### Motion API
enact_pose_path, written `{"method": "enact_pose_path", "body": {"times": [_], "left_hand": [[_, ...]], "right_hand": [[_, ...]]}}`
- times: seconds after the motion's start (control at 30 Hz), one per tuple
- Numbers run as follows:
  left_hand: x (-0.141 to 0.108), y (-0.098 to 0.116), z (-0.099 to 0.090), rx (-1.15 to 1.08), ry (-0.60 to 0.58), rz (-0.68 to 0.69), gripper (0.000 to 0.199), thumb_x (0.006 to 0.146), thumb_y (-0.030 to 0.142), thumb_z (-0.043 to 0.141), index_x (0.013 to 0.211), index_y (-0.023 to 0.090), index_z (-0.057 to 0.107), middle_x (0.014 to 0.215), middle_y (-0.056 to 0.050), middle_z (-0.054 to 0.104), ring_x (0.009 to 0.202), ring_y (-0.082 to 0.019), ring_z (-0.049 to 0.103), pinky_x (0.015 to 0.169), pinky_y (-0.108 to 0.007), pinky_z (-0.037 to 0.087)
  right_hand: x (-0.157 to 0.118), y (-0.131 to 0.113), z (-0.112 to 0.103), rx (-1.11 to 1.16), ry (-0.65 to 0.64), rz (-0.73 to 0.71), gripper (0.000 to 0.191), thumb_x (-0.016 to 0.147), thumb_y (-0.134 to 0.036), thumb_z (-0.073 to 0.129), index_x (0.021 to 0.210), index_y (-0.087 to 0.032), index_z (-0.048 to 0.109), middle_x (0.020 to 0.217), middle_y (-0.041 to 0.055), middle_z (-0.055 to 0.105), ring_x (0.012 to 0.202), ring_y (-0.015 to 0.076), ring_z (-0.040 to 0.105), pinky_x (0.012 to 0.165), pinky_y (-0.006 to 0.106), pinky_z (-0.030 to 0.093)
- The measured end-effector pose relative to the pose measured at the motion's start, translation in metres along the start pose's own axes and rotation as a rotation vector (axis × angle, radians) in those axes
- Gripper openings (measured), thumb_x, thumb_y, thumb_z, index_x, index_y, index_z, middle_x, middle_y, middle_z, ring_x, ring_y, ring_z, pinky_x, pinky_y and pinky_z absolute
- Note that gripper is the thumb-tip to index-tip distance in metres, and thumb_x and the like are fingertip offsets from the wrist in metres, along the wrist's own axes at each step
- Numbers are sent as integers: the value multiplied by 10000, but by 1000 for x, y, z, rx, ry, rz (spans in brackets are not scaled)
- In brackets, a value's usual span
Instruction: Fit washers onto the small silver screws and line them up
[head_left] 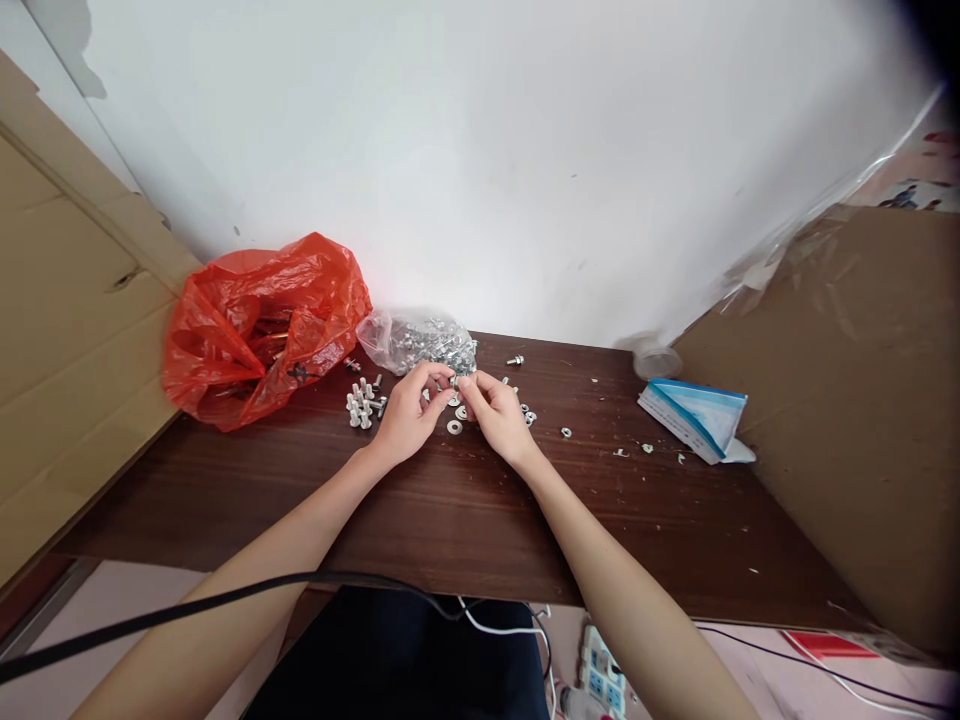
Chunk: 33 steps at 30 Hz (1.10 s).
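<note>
Over the dark wooden table, my left hand (415,407) and my right hand (496,412) meet with thumbs and fingers pinched together. Between their fingertips is a small silver fastener (454,382), mostly hidden, so its exact kind cannot be made out. Flat washers (454,427) lie right below the fingers. Several bolts (360,402) stand on end in a cluster to the left of my left hand, with a few lying beside them. Loose nuts (529,418) are scattered just right of my right hand. Behind the hands rests a clear plastic bag (420,340) full of metal fasteners.
A red plastic bag (262,330) sits at the back left by a cardboard panel. Another bolt (514,360) and a nut (566,433) lie apart. At right are a blue-and-white packet (697,415) and a clear container (658,360). A black cable (225,597) crosses in front.
</note>
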<state>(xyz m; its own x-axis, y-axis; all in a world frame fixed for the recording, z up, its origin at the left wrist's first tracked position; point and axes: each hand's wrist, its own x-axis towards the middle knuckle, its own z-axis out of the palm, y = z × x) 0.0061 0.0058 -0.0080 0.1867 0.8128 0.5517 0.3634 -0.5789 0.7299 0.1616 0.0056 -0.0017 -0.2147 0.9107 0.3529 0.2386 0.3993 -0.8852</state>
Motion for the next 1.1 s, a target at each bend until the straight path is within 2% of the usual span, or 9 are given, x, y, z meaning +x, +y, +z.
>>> {"method": "enact_pose_path", "body": {"times": [0.13,0.3,0.37,0.47,0.6,0.73,0.9,1.0,1.1], "left_hand": [[0,1,-1,62,37,32,161,858,207,537,1016,178,552,848,-24,596,726,-127,548,631,-239,444],[3,-1,-3,182,53,95,105,881,176,488,910,177,589,867,-33,600,833,-156,552,788,-299,444],[3,-3,-3,185,24,103,129,881,161,476,901,178,603,905,-45,617,883,-170,564,824,-319,451],[2,-4,-3,169,-46,132,171,884,142,467,911,180,631,993,-66,647,978,-186,582,907,-360,453],[-1,-3,-2,193,-180,155,203,888,151,476,973,192,656,1116,-80,648,1061,-200,583,953,-401,462],[-2,-3,-1,229,-249,137,267,878,142,484,1084,205,641,1190,-81,629,1125,-206,567,996,-423,453],[-2,-6,-1,282,-330,126,236,881,151,486,1008,203,678,1178,-80,632,1103,-211,578,981,-432,461],[-2,-8,-1,286,-365,150,228,887,150,482,948,208,694,1138,-71,648,1096,-215,576,976,-444,455],[-1,-8,-1,303,-378,151,234,883,135,485,969,209,690,1114,-68,653,1082,-215,577,965,-439,454]], "right_hand": [[0,-1,-5,-30,85,-38,393,932,-518,394,750,-195,524,573,-35,468,526,109,434,544,242,364],[5,3,-23,2,352,-7,416,945,-533,327,727,-210,471,612,-21,480,529,111,460,524,239,380],[6,5,-34,-73,428,-7,422,948,-520,317,708,-209,470,603,-16,483,525,115,461,527,247,374],[6,8,-54,-311,467,-21,423,946,-480,351,695,-194,534,622,10,546,579,139,504,596,272,385],[7,19,-72,-555,436,23,398,919,-442,414,746,-168,645,726,71,645,685,190,567,668,306,405],[7,33,-78,-717,327,132,299,866,-367,485,817,-167,701,819,94,681,725,210,588,693,330,415],[6,43,-77,-763,244,170,197,800,-262,534,838,-184,711,811,70,682,695,195,587,683,331,423],[7,45,-76,-767,217,163,183,797,-223,532,835,-180,707,822,71,678,703,190,586,692,331,425],[7,46,-76,-773,194,162,193,810,-218,525,865,-176,705,848,74,670,722,191,585,692,328,425]]}}
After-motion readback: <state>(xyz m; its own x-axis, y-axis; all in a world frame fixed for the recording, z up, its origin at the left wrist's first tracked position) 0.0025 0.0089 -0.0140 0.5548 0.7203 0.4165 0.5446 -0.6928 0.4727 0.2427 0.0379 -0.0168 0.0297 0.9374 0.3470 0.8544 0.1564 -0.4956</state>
